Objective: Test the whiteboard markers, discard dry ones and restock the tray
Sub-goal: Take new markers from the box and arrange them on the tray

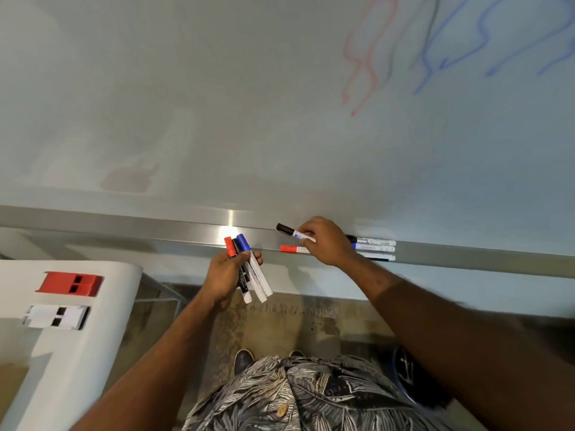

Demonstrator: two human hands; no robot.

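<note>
My left hand (226,276) grips three thick capped markers, red, black and blue (249,269), held just below the metal tray (186,233). My right hand (326,241) pinches a thin black-capped marker (287,229) above the tray, its cap pointing left. A red-capped marker (291,249) lies on the tray under that hand. More thin markers (375,248) lie side by side on the tray to the right, partly hidden by my wrist. The whiteboard (249,104) carries red, black and blue test scribbles (423,51) at the upper right.
A white table (93,343) stands at the left with a red eraser (70,283) and a white eraser (56,316) on it. Concrete floor and my shoes (244,359) show below. A dark round bin (404,371) sits at my right side.
</note>
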